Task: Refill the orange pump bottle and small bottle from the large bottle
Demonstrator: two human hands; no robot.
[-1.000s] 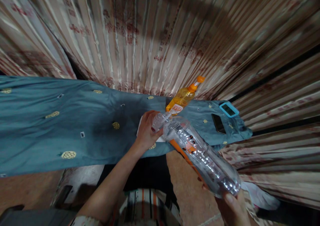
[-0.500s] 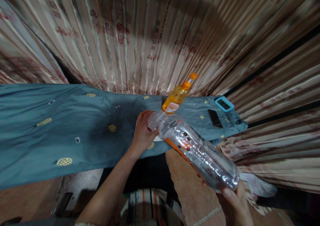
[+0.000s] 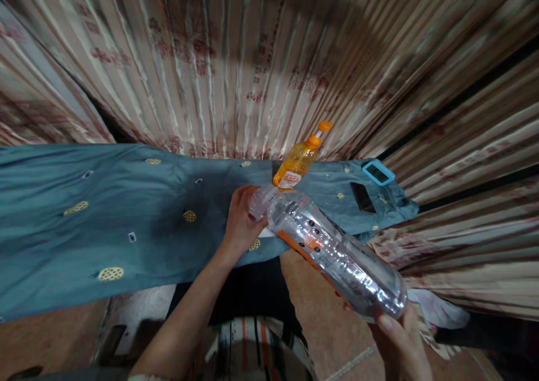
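A large clear plastic bottle (image 3: 337, 252) with orange and black print lies tilted across the view, its base toward me on the right and its neck toward the left. My right hand (image 3: 398, 333) is wrapped round the base end. My left hand (image 3: 244, 218) is closed round a small clear vessel, apparently a cup (image 3: 257, 202), at the bottle's neck. I cannot tell whether the two touch, and no liquid can be made out. Just behind them stands an orange pump bottle (image 3: 295, 164) with amber liquid. A white flat thing (image 3: 267, 233) shows partly beneath my left hand.
A blue-green cloth with pineapple prints (image 3: 160, 246) covers the narrow table. To the right lie a dark phone (image 3: 362, 198) and a light-blue framed digital display (image 3: 378, 172). A pleated patterned curtain (image 3: 236, 77) hangs close behind and at the right.
Hardly anything differs. The base of the large bottle and my right hand have shifted slightly to the right; my left hand stays in place with the cup.
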